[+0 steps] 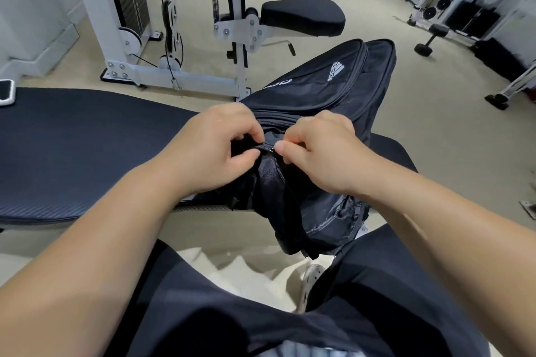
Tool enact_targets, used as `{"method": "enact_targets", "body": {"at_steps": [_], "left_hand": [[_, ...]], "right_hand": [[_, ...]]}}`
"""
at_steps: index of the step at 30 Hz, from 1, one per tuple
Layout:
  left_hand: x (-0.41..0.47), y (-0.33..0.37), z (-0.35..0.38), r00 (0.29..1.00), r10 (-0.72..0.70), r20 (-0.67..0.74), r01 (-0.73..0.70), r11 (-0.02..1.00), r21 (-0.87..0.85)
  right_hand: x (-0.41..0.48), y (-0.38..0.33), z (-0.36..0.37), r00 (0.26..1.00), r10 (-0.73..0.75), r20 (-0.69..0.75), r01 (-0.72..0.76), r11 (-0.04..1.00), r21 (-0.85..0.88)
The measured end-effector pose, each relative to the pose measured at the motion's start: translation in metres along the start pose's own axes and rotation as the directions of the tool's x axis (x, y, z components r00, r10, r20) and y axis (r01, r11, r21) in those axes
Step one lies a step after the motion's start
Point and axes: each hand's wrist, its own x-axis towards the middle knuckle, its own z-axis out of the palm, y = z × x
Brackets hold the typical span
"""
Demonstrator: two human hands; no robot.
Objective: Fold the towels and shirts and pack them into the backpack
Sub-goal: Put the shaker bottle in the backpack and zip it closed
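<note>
On the counter [87, 139] our backpack [333, 90] points away; left hand [214, 148] grips its near end, right hand [322, 148] pinches the zipper [268, 148].

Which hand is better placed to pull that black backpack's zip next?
Probably the right hand: its thumb and forefinger pinch the zip slider of the black fabric backpack, while the left hand grips the fabric beside it.

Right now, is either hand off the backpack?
No, the left hand and the right hand both pinch the backpack at its zipper.
</note>
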Motion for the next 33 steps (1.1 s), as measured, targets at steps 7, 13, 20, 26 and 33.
{"method": "enact_targets", "body": {"at_steps": [7, 13, 20, 26, 33], "left_hand": [[0.006, 0.005, 0.016, 0.999, 0.054, -0.003, -0.054, 0.995, 0.085], [0.007, 0.000, 0.009, 0.996, 0.082, -0.029, -0.077, 0.988, 0.132], [-0.003, -0.014, -0.008, 0.995, 0.055, -0.081, -0.038, 0.980, 0.194], [-0.004, -0.024, -0.031, 0.994, -0.027, -0.109, 0.050, 0.975, 0.218], [-0.016, -0.041, -0.049, 0.940, -0.278, -0.196, 0.312, 0.934, 0.175]], "right_hand": [[0.004, -0.001, 0.000, 0.996, 0.068, 0.054, -0.074, 0.990, 0.124], [0.004, -0.001, 0.002, 0.998, 0.043, -0.046, -0.042, 0.999, 0.016], [0.000, -0.008, 0.009, 0.974, -0.072, -0.213, 0.076, 0.997, 0.009], [0.004, -0.012, 0.001, 0.944, -0.117, -0.307, 0.127, 0.992, 0.012], [-0.005, 0.006, -0.007, 0.952, -0.139, -0.272, 0.144, 0.990, 0.000]]}}
